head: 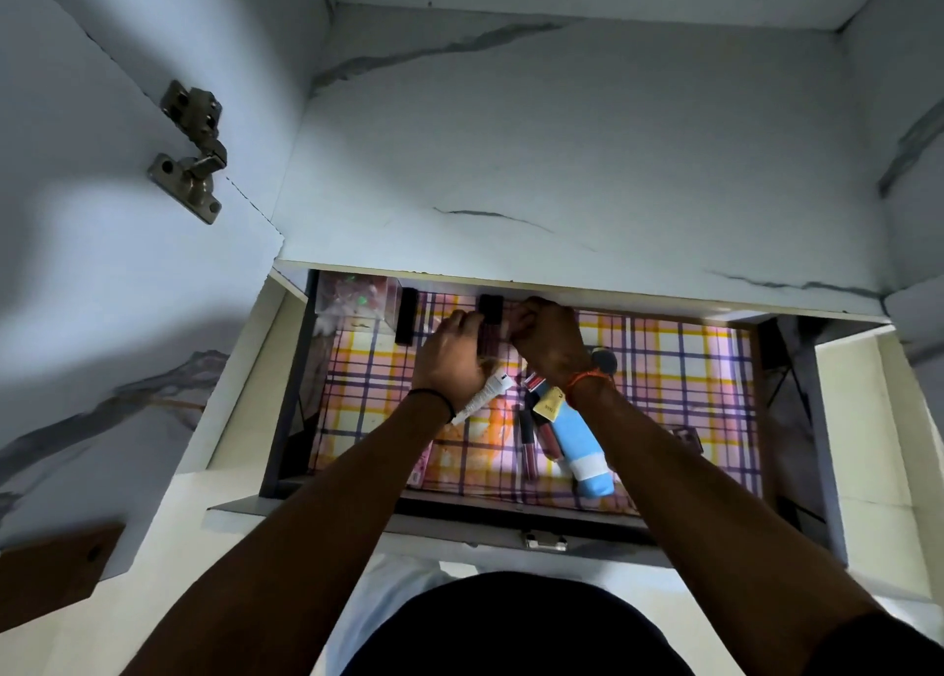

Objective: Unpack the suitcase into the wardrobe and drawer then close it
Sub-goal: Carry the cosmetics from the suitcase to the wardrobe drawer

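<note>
Drawer (pixel 286 399) pulled open under the wardrobe shelf (pixel 562 164) | left hand (pixel 452 356) and right hand (pixel 546 341) meet at its 12 o'clock edge, both curled around a small black case (pixel 491 308) | blue tube (pixel 582 450) lies at 6 o'clock of the right hand on the plaid liner (pixel 679 379).

One head-worn wide-angle view looks steeply down from above the open drawer (pixel 511 450), close enough that both forearms fill the lower frame. The wardrobe shelf (pixel 562 154) lies beyond the drawer.

Dim marble-veined panels (pixel 562 139), metal hinge (pixel 191 149)
</note>
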